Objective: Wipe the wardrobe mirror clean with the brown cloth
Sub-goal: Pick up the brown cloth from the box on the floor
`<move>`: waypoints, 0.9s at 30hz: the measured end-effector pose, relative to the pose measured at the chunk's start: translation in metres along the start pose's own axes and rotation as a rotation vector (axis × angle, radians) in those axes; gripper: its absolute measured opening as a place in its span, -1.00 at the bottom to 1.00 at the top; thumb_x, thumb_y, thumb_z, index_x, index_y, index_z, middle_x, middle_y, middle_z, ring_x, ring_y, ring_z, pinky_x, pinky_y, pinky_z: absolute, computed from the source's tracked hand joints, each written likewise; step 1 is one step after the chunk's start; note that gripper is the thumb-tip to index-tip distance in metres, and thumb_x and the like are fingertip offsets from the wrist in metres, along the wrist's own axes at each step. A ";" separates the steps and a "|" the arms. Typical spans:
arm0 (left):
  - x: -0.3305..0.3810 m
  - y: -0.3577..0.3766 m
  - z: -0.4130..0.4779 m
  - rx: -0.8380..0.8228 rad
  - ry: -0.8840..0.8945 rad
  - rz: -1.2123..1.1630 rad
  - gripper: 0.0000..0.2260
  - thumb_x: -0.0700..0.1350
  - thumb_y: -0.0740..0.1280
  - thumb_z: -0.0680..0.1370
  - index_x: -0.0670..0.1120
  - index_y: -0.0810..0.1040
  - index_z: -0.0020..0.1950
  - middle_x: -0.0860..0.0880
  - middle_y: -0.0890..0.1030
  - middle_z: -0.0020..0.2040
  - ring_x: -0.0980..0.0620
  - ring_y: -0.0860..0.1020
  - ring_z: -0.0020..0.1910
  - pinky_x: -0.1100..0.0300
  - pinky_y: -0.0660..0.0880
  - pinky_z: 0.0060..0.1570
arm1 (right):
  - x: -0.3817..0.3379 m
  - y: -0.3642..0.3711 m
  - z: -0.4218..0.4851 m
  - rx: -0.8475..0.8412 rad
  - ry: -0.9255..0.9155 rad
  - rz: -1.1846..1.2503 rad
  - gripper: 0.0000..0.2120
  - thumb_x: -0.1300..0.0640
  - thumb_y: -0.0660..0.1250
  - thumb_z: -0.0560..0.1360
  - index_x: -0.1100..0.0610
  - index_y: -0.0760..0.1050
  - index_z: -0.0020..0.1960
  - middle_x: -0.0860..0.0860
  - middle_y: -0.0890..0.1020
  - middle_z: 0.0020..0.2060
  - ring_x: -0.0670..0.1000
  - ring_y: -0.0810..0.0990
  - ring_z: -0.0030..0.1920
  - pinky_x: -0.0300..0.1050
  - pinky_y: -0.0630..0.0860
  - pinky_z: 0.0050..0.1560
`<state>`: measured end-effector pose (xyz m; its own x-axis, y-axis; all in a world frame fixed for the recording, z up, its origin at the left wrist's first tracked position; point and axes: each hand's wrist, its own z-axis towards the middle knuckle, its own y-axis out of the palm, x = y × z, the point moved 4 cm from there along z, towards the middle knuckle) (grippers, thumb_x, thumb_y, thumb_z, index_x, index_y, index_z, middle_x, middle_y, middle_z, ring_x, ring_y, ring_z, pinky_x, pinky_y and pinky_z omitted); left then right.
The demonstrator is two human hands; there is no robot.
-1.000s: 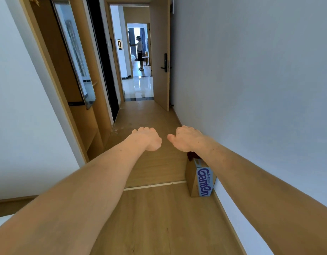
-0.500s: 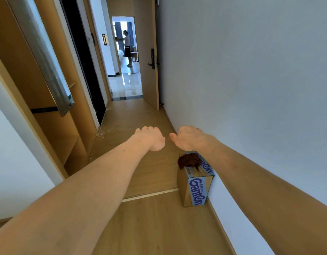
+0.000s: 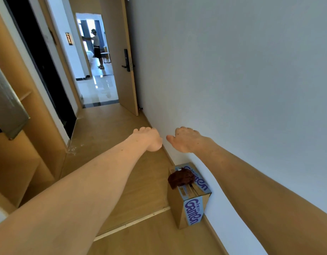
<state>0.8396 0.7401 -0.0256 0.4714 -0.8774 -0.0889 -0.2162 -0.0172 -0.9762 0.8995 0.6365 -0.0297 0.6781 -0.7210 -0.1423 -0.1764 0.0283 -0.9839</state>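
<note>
Here, wood floor point(image 3: 113, 135), white wall point(image 3: 232, 70) — brown cloth point(image 3: 181, 177)

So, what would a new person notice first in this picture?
First, the left hand and right hand, reaching forward side by side at the centre. Then the brown cloth, crumpled on a cardboard box against the right wall. The mirror shows only at the left edge.

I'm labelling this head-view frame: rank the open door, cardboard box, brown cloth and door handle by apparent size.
1. open door
2. cardboard box
3. brown cloth
4. door handle
The door looks largest despite standing farthest away.
</note>
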 end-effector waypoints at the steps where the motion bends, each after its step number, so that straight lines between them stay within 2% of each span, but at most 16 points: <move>1: -0.003 -0.001 0.015 -0.004 0.011 0.008 -0.56 0.00 0.03 0.65 -0.18 0.19 0.49 -0.18 0.27 0.46 -0.17 0.25 0.42 -0.05 0.18 0.36 | 0.000 0.001 0.013 -0.002 0.015 0.005 -0.48 -0.10 -0.07 0.63 0.24 0.32 0.36 0.19 0.41 0.31 0.17 0.38 0.29 0.06 0.30 0.28; 13: -0.002 0.024 0.151 -0.114 0.128 0.011 -0.58 -0.08 0.06 0.64 -0.19 0.20 0.48 -0.18 0.29 0.45 -0.16 0.26 0.40 -0.03 0.20 0.35 | 0.037 0.035 0.122 -0.085 0.157 0.062 -0.47 -0.12 -0.07 0.62 0.24 0.30 0.38 0.20 0.39 0.32 0.18 0.36 0.31 0.06 0.28 0.29; 27: 0.051 0.056 0.294 -0.242 0.136 -0.013 -0.57 -0.04 0.03 0.65 -0.20 0.20 0.48 -0.17 0.28 0.46 -0.14 0.26 0.40 0.01 0.25 0.32 | 0.128 0.085 0.254 -0.213 0.146 0.095 -0.50 -0.11 -0.05 0.61 0.23 0.35 0.33 0.18 0.41 0.28 0.17 0.37 0.26 0.05 0.31 0.22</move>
<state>1.1033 0.8358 -0.1429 0.3601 -0.9323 -0.0338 -0.4166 -0.1283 -0.9000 1.1523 0.7227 -0.1588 0.5438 -0.8150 -0.2003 -0.3911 -0.0349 -0.9197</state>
